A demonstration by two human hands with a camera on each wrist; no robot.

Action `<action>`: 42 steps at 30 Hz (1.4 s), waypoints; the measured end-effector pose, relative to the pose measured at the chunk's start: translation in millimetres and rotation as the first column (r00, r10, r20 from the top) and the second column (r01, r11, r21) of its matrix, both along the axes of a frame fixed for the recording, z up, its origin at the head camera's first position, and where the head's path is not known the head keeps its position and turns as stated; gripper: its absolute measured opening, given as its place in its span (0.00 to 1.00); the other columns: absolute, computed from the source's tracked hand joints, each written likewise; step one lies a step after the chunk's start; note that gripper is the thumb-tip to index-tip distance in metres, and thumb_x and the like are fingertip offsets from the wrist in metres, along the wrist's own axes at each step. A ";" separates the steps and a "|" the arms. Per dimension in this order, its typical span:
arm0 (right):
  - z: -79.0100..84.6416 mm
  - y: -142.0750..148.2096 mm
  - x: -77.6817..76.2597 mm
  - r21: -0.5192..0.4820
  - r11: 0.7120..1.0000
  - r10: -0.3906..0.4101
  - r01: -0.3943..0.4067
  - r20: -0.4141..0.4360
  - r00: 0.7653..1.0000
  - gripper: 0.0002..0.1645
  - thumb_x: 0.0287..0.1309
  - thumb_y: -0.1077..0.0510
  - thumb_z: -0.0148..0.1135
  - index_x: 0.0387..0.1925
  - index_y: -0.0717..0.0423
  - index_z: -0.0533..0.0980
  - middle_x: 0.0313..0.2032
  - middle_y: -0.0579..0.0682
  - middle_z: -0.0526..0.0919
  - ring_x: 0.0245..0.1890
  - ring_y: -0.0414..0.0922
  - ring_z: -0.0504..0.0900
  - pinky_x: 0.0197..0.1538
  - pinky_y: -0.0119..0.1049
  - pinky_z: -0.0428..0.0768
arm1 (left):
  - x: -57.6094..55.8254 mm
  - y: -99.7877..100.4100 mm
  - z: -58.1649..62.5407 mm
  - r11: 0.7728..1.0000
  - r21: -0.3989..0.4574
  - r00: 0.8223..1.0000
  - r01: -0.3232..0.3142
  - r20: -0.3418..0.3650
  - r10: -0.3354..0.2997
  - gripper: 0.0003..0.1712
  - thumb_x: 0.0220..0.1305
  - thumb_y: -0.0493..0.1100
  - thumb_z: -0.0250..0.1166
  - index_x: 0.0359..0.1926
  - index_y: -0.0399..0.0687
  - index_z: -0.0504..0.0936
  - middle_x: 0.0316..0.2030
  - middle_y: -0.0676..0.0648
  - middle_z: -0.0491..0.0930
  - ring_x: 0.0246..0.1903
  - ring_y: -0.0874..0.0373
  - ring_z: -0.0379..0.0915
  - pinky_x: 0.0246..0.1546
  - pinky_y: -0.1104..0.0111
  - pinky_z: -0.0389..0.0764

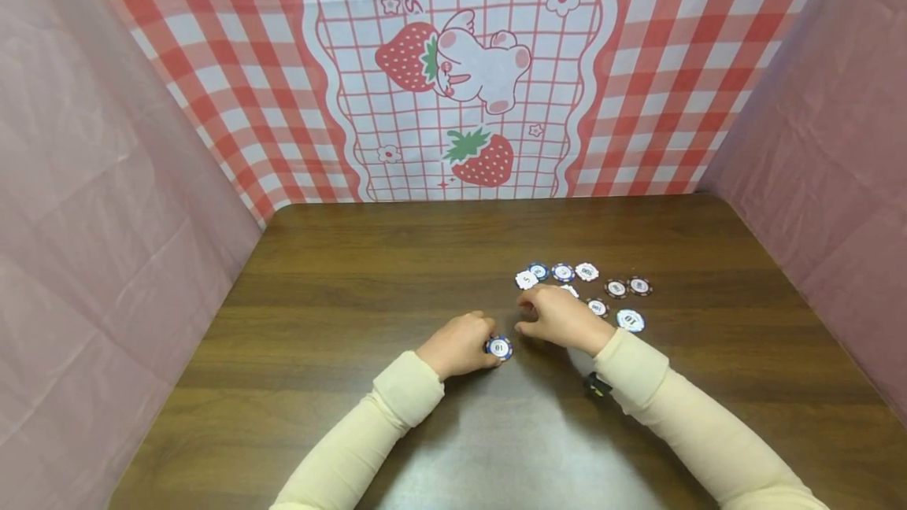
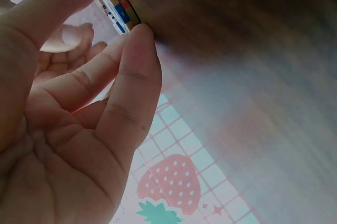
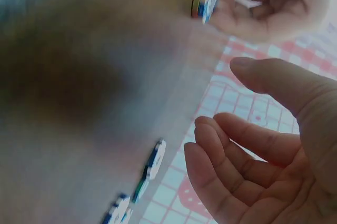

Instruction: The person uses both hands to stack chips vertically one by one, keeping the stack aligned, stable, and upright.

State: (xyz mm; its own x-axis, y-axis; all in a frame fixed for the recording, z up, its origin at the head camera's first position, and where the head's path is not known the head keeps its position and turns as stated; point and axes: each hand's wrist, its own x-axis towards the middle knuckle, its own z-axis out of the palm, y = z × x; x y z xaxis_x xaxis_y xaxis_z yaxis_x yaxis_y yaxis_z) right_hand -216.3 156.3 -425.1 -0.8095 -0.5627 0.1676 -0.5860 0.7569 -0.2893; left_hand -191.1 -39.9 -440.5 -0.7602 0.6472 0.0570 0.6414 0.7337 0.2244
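Note:
My left hand [image 1: 464, 345] pinches a short stack of poker chips [image 1: 499, 348] by the edge, low at the wood table. A blue-and-white chip marked 10 tops the stack. Side on, in the left wrist view, the stack [image 2: 120, 9] shows blue, white and reddish edges between thumb and fingertips. To the right, my right hand [image 1: 563, 317] is held over the table with its thumb apart from its bent fingers. Nothing sits between them in the right wrist view. Just beyond this hand lie loose chips, among them a white one [image 1: 527, 280] overlapping a blue one [image 1: 538, 270]; another is partly hidden behind the hand.
More chips lie right of the right hand: a blue one [image 1: 563, 272], a white one [image 1: 586, 271], dark ones [image 1: 640, 285] and a light one [image 1: 631, 321] marked 10. A checked strawberry cloth [image 1: 453, 101] hangs behind the table [image 1: 340, 258]. Pink curtains [image 1: 815, 140] flank both sides.

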 end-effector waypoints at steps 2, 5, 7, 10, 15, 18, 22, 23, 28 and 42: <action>1.1 2.6 -5.3 -0.003 1.000 -0.024 0.024 -0.008 1.000 0.21 0.41 0.53 0.69 0.37 0.62 0.79 0.28 0.50 0.81 0.28 0.42 0.77 0.36 0.39 0.76 | 0.0 0.2 -0.2 1.000 -0.006 1.000 -0.001 0.002 0.001 0.14 0.44 0.51 0.71 0.27 0.49 0.78 0.24 0.56 0.73 0.26 0.63 0.68 0.27 0.72 0.71; 1.6 6.6 -14.9 0.000 0.998 -0.056 0.056 -0.014 0.998 0.23 0.42 0.53 0.68 0.40 0.64 0.78 0.33 0.53 0.82 0.32 0.46 0.79 0.39 0.42 0.77 | 0.4 0.4 -0.2 1.000 -0.013 1.000 -0.002 0.001 0.002 0.14 0.44 0.51 0.70 0.28 0.49 0.78 0.24 0.56 0.73 0.26 0.63 0.69 0.27 0.72 0.71; 2.4 9.0 -20.9 0.012 0.997 -0.075 0.075 -0.010 0.997 0.24 0.43 0.53 0.68 0.41 0.64 0.78 0.36 0.55 0.81 0.34 0.49 0.79 0.40 0.44 0.76 | 0.4 0.5 -0.4 1.000 -0.017 1.000 -0.002 -0.001 0.002 0.15 0.44 0.51 0.70 0.28 0.49 0.78 0.25 0.55 0.73 0.26 0.63 0.69 0.28 0.72 0.71; 1.9 12.0 -30.3 0.039 0.994 -0.105 0.105 -0.012 0.994 0.26 0.43 0.52 0.69 0.42 0.65 0.77 0.37 0.56 0.78 0.34 0.51 0.79 0.40 0.45 0.76 | 0.3 0.6 -0.4 1.000 -0.021 1.000 -0.001 -0.002 0.001 0.15 0.44 0.52 0.70 0.29 0.49 0.78 0.26 0.55 0.74 0.27 0.63 0.70 0.29 0.71 0.71; -2.3 14.4 -43.5 0.088 0.986 -0.137 0.138 -0.022 0.990 0.28 0.43 0.51 0.69 0.42 0.67 0.77 0.33 0.55 0.76 0.31 0.51 0.78 0.36 0.46 0.76 | 0.2 1.0 0.1 1.000 -0.023 1.000 -0.004 0.004 0.004 0.15 0.44 0.51 0.70 0.29 0.49 0.78 0.26 0.55 0.74 0.27 0.62 0.70 0.29 0.71 0.71; -5.4 14.6 -48.5 0.108 0.984 -0.139 0.141 -0.030 0.990 0.27 0.43 0.51 0.69 0.40 0.68 0.77 0.31 0.55 0.75 0.30 0.52 0.77 0.36 0.47 0.76 | 0.3 1.3 0.5 1.000 -0.025 1.000 -0.005 0.006 0.005 0.15 0.44 0.51 0.70 0.29 0.48 0.78 0.26 0.55 0.74 0.27 0.63 0.69 0.28 0.71 0.71; -9.2 13.0 -54.1 0.122 0.983 -0.137 0.141 -0.042 0.990 0.21 0.41 0.52 0.70 0.32 0.65 0.78 0.27 0.54 0.73 0.27 0.51 0.75 0.34 0.47 0.74 | 0.1 1.5 0.3 1.000 -0.027 1.000 -0.004 0.009 0.004 0.15 0.45 0.51 0.70 0.29 0.48 0.78 0.26 0.55 0.74 0.28 0.63 0.69 0.29 0.72 0.71; -9.9 12.3 -55.5 0.128 0.982 -0.135 0.140 -0.046 0.990 0.20 0.40 0.52 0.70 0.30 0.65 0.77 0.26 0.53 0.73 0.26 0.51 0.75 0.34 0.47 0.74 | 0.0 1.5 0.2 1.000 -0.025 1.000 -0.004 0.010 0.004 0.15 0.45 0.51 0.70 0.30 0.48 0.79 0.26 0.55 0.74 0.28 0.63 0.69 0.29 0.72 0.71; -10.8 8.3 -60.8 0.168 0.976 -0.129 0.137 -0.057 0.990 0.16 0.40 0.52 0.70 0.22 0.60 0.74 0.24 0.53 0.72 0.25 0.52 0.74 0.34 0.47 0.74 | 0.1 1.4 -1.3 1.000 -0.024 1.000 -0.005 0.005 0.005 0.15 0.45 0.51 0.70 0.30 0.48 0.78 0.26 0.55 0.74 0.28 0.63 0.70 0.29 0.72 0.71; -12.4 6.0 -66.2 0.192 0.969 -0.157 0.155 -0.002 0.988 0.14 0.41 0.53 0.69 0.19 0.57 0.73 0.24 0.53 0.72 0.26 0.52 0.75 0.34 0.48 0.74 | -0.4 1.4 -2.5 1.000 -0.018 1.000 -0.008 0.007 0.008 0.15 0.44 0.51 0.70 0.30 0.49 0.79 0.26 0.55 0.74 0.28 0.63 0.70 0.29 0.72 0.71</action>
State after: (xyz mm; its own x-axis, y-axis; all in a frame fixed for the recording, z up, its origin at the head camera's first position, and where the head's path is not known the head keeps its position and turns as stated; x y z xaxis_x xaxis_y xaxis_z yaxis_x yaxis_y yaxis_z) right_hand -282.4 162.3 -437.5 -0.8911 -0.4500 0.0586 -0.4537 0.8805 -0.1375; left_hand -191.5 -38.5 -443.0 -0.7659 0.6417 0.0403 0.6338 0.7428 0.2160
